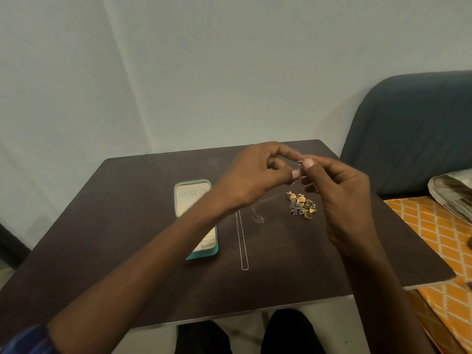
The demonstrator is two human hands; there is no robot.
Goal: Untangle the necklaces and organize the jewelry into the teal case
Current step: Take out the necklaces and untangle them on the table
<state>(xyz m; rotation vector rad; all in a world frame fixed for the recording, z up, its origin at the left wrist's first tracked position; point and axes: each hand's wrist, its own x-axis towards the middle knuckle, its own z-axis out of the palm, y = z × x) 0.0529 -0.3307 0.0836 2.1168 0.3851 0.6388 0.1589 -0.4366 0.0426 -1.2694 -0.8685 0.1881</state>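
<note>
Teal case point(214, 251) open, cream lining, left hand point(258, 172) and right hand point(342, 190) fingers pinching small clasp point(300, 163).

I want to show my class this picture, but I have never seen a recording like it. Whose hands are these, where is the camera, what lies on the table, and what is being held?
There is no machine here: a person wears a camera on the head, so you look down at their own two hands. The left hand and right hand meet above a dark table, pinching a small silvery piece between the fingertips; it is too small to name exactly. On the table lie an open teal case with a cream lining, a thin silver chain laid out straight, and a heap of gold and coloured jewelry. A blurred pale strand shows near the chain.
</note>
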